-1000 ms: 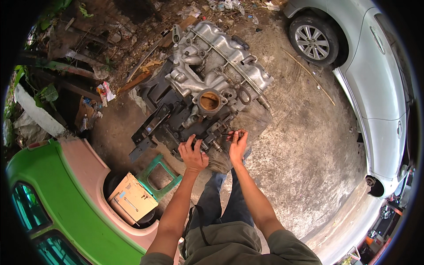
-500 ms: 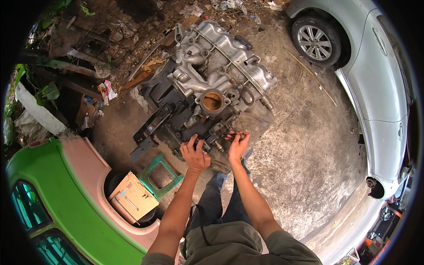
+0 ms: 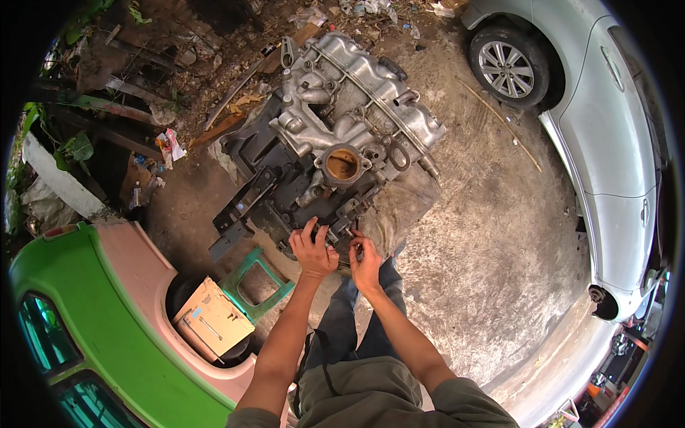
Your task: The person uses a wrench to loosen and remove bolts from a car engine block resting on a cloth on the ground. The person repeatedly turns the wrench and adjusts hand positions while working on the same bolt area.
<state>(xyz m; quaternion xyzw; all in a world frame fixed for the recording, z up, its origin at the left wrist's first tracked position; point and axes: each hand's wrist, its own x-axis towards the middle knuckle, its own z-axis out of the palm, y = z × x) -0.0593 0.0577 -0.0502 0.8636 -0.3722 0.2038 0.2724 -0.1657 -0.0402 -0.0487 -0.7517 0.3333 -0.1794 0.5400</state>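
Observation:
A large metal engine (image 3: 335, 118) with a silver cover and a round brown-stained throttle opening (image 3: 342, 164) stands in front of me. My left hand (image 3: 312, 250) rests on its dark near edge, fingers bent and slightly apart, with nothing visible in them. Just to the right, my right hand (image 3: 364, 265) has its fingertips pinched together by a small metal fitting (image 3: 348, 230) on the engine's near side. A thin dark piece shows at those fingertips; its kind is too small to tell.
At lower left stand a green plastic stool (image 3: 258, 285) and a box (image 3: 214, 319) with a wrench (image 3: 210, 328) on it, beside a green and pink car body (image 3: 135, 321). A silver car (image 3: 606, 143) is on the right. Litter and planks lie beyond the engine.
My right hand has moved left and nearer to me, closing in on my left hand, and its fingers have drawn together. My left hand stays nearly in place.

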